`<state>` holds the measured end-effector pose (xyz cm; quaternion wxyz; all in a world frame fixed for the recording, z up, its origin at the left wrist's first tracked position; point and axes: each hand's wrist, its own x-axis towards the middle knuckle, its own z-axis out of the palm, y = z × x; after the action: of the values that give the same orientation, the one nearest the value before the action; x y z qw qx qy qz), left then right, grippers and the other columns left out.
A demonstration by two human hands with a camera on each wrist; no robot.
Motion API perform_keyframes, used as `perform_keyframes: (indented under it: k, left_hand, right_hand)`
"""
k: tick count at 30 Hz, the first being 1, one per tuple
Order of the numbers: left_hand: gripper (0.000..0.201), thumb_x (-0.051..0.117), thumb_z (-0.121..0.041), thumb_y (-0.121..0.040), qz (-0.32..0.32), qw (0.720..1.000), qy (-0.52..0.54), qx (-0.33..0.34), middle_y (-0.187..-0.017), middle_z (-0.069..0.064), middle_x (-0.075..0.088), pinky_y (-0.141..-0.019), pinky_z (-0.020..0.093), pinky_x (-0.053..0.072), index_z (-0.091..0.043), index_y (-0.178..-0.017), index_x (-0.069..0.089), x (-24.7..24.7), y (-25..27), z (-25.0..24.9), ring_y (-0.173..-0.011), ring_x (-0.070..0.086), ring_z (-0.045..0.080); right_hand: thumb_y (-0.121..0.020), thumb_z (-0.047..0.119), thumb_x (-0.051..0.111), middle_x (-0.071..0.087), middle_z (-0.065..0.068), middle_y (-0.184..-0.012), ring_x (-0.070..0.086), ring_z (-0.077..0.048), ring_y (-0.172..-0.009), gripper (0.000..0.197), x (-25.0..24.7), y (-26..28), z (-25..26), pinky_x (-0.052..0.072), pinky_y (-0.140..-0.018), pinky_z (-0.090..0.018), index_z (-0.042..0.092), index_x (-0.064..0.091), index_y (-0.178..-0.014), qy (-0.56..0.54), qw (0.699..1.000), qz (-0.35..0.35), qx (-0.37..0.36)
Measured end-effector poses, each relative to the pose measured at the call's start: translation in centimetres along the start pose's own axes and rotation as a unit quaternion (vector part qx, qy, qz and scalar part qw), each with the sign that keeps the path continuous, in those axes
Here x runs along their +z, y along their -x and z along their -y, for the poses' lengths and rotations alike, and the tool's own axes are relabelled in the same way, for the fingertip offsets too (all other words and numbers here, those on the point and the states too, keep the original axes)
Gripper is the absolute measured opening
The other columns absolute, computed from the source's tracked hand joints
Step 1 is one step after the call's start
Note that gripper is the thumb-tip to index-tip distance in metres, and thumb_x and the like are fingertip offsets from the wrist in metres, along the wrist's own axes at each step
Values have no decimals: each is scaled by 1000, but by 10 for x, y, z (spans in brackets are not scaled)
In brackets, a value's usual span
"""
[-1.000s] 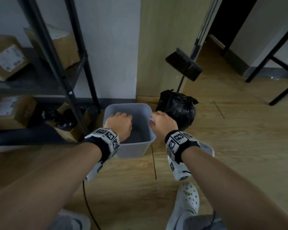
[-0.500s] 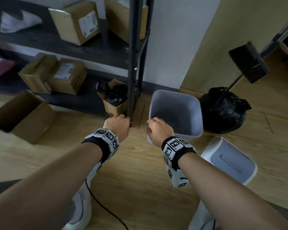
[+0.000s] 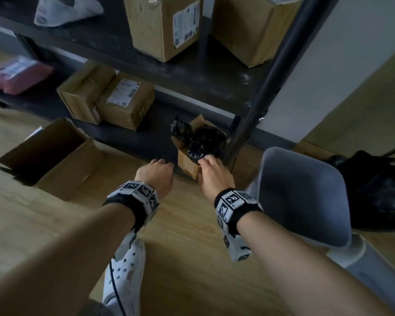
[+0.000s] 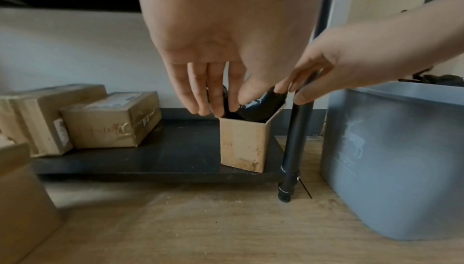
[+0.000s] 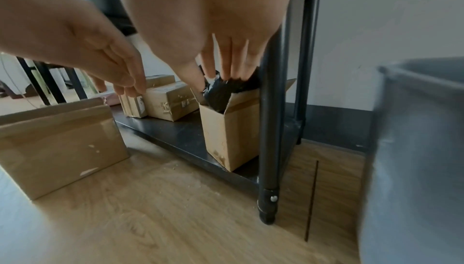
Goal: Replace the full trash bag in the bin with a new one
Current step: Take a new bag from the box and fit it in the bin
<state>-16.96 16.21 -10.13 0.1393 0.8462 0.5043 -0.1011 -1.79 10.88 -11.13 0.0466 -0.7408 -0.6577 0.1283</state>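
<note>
A roll of new bags (image 5: 218,94) stands upright in a small carton (image 5: 232,129) on the lowest shelf. It is pinched from above by the right hand (image 3: 214,176). The left hand (image 3: 156,176) hovers beside, fingers relaxed, holding nothing.

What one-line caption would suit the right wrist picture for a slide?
Right hand reaches into a small open cardboard box of black bag rolls on the rack's bottom shelf.
</note>
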Motion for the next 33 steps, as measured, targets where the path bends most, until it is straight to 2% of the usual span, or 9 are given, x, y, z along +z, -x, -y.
perform_keyframes:
  k: [2, 5, 8, 10, 12, 17, 22, 28, 33]
  left_hand:
    - [29, 35, -22, -95, -10, 1000, 21, -2, -119, 8, 56, -86, 41, 48, -12, -116, 52, 11, -9, 5, -116, 49, 26]
    - [29, 37, -21, -94, -1, 999, 52, 2, -119, 8, 56, -81, 39, 48, -13, -116, 53, 26, -18, 9, -113, 52, 28]
    - [27, 38, -20, -92, 34, 997, 72, -1, -115, 9, 59, -70, 34, 42, -17, -112, 57, 34, -23, 10, -101, 57, 31]
    - [27, 39, -20, -91, 48, 995, 84, -6, -113, 8, 61, -69, 32, 42, -20, -111, 58, 35, -24, 10, -97, 60, 31]
    - [27, 41, -20, -90, 48, 995, 90, -6, -111, 8, 62, -69, 31, 42, -20, -110, 59, 31, -23, 10, -96, 60, 30]
    - [28, 44, -21, -91, 10, 989, 143, -24, -116, 8, 62, -80, 34, 46, -20, -116, 56, 9, -19, 8, -104, 59, 28]
    - [40, 56, -25, -89, -44, 977, 206, -34, -119, 7, 62, -89, 37, 48, -17, -126, 47, -20, -1, -1, -109, 59, 26]
    - [68, 64, -28, -85, -85, 967, 238, -28, -133, 12, 51, -93, 43, 49, -18, -141, 28, -39, 27, -13, -109, 59, 30]
    - [80, 66, -28, -83, -123, 966, 228, -20, -140, 14, 40, -94, 43, 47, -20, -147, 17, -57, 55, -30, -116, 55, 34]
  right_hand:
    - [-86, 5, 54, 42, -9, -137, 43, -27, -125, 45, 6, -19, 1, 40, -100, -38, 11, 46, -130, 21, 999, -45, -1]
    - [-87, 3, 50, 43, -11, -137, 44, -29, -124, 43, 9, -37, 2, 42, -96, -38, 11, 46, -130, 42, 995, -87, 22]
    - [-91, 1, 45, 40, -13, -137, 44, -29, -122, 32, 9, -48, 5, 47, -89, -36, 7, 49, -122, 48, 994, -81, 48]
    - [-91, -1, 44, 38, -13, -137, 44, -28, -120, 23, 4, -53, 6, 49, -82, -35, 3, 56, -111, 42, 994, -70, 67]
    - [-91, -2, 45, 41, -13, -135, 46, -29, -120, 23, -2, -55, 7, 49, -82, -36, 3, 56, -110, 32, 996, -54, 70]
    - [-95, 3, 38, 60, -13, -119, 55, -31, -113, 26, -27, -45, 9, 50, -84, -43, 7, 51, -118, -5, 997, -70, 30]
    - [-97, 9, 41, 63, -11, -114, 61, -29, -105, 21, -58, -20, 11, 52, -85, -42, 10, 54, -113, -73, 990, -117, 1]
    - [-96, 15, 43, 66, -10, -105, 63, -29, -98, 16, -97, 7, 19, 52, -84, -46, 11, 54, -107, -154, 973, -168, -16]
    - [-94, 13, 49, 65, -7, -99, 61, -22, -93, 13, -128, 42, 17, 52, -83, -38, 11, 58, -104, -213, 961, -171, -44]
